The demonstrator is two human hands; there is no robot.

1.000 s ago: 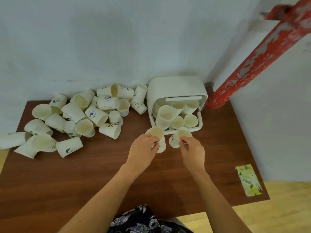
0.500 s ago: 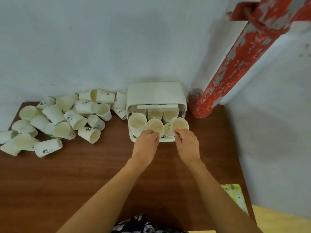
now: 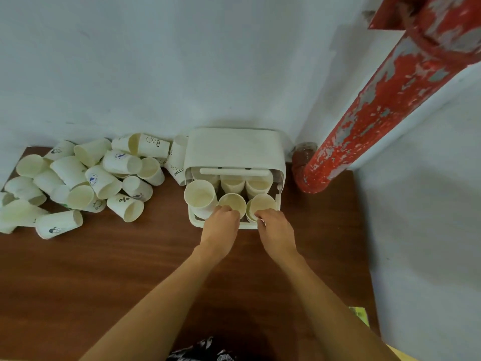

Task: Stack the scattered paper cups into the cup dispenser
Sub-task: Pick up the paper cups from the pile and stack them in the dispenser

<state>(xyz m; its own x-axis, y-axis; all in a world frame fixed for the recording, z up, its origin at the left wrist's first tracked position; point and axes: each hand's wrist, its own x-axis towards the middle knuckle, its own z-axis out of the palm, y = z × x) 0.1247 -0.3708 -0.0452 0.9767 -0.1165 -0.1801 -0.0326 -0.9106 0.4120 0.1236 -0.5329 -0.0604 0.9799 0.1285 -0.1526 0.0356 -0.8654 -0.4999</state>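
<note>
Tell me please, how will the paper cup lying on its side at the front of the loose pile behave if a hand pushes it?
The paper cup lies on its side on the smooth wooden table, so it would probably roll, curving because it tapers. It looks thin and empty, so likely light and easily crushed.

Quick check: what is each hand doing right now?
Left hand: grip on the middle front cup in the dispenser.
Right hand: grip on the right front cup.
</note>
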